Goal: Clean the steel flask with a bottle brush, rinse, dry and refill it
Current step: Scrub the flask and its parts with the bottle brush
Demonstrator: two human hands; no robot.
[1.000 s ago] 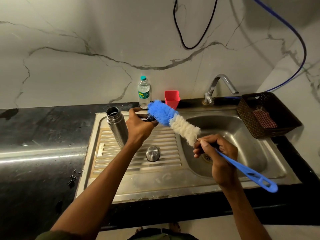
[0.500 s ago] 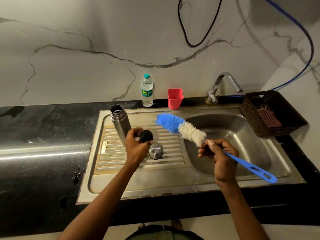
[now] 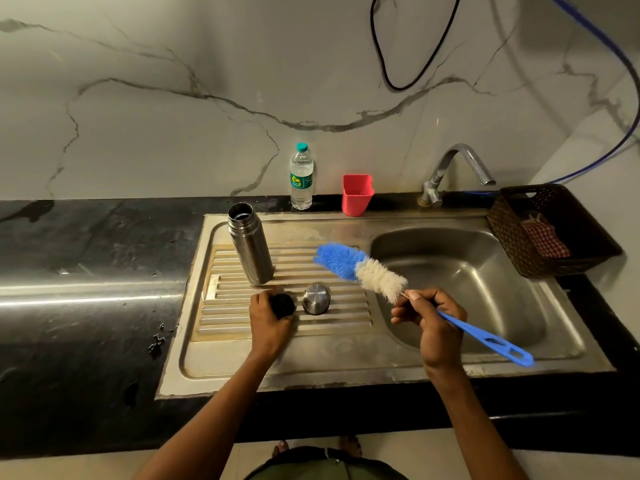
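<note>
The steel flask (image 3: 250, 244) stands upright and uncapped on the ribbed drainboard (image 3: 343, 317). Its steel cup lid (image 3: 316, 298) lies on the ribs in front of it. My left hand (image 3: 268, 322) grips a black stopper (image 3: 282, 305) low over the drainboard, just left of the cup lid. My right hand (image 3: 433, 323) holds the bottle brush (image 3: 360, 268) by the neck of its blue handle, over the left edge of the sink basin (image 3: 485, 282). The blue and white bristle head points up and left, above the drainboard.
A plastic water bottle (image 3: 301, 177) and a red cup (image 3: 357, 194) stand at the back of the counter. The tap (image 3: 457, 168) rises behind the basin. A dark woven basket (image 3: 512, 233) with a checked cloth (image 3: 543, 237) sits on the right.
My left hand has come down and toward me from beside the brush head, bringing the black stopper to the drainboard next to the cup lid. The brush sank slightly.
</note>
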